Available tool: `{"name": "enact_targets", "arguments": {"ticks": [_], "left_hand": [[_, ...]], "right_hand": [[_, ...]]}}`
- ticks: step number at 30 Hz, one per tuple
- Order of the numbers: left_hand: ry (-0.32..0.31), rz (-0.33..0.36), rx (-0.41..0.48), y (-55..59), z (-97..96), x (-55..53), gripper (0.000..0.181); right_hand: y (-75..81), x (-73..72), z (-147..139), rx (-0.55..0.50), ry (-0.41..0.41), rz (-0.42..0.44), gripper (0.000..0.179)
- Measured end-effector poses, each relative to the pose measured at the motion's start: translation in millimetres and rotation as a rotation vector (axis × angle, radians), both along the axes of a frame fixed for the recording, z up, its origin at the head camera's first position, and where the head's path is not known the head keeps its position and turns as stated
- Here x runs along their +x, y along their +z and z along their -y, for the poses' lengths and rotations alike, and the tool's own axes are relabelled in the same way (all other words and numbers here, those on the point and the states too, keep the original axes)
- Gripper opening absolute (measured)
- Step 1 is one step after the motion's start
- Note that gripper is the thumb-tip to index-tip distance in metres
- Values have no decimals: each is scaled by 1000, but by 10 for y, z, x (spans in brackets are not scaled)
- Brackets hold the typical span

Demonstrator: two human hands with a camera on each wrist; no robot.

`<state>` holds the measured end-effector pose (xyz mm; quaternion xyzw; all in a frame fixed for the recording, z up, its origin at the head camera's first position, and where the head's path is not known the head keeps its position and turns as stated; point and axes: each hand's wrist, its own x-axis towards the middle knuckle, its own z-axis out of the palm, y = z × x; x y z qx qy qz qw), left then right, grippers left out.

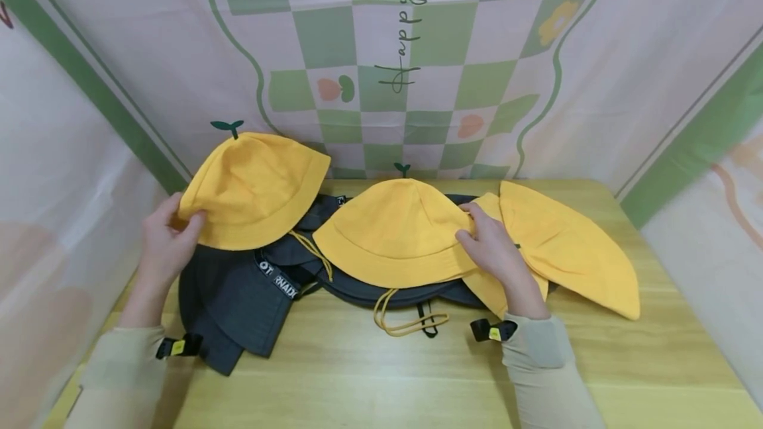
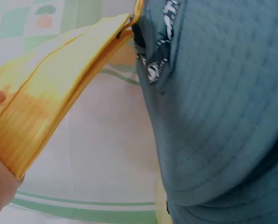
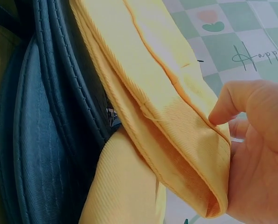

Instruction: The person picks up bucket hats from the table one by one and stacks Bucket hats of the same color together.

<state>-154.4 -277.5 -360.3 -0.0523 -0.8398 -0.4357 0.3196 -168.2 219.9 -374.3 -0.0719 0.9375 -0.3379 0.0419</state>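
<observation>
Pale sleeves (image 1: 551,369) with black wrist cameras (image 1: 493,331) come nearest, over a wood-grain tabletop (image 1: 334,382). Thumb and fingers of the left hand (image 1: 169,237) pinch the left edge of a sprout-topped yellow bucket hat (image 1: 256,197), which extends rightward from that grip, above dark caps (image 1: 238,296) with lettered trim. The right hand (image 1: 491,243) pinches the right edge of a second yellow bucket hat (image 1: 405,230), its crown left of the grip. Another yellow hat (image 1: 584,250) lies right of that hand; behind hangs green-checked cloth (image 1: 324,32).
</observation>
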Motion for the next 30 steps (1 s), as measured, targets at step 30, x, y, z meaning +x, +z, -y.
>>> {"name": "enact_targets", "arguments": {"ticks": [30], "left_hand": [[-214, 7, 260, 218, -427, 71, 21]], "right_hand": [[-45, -3, -79, -27, -2, -91, 48]]}}
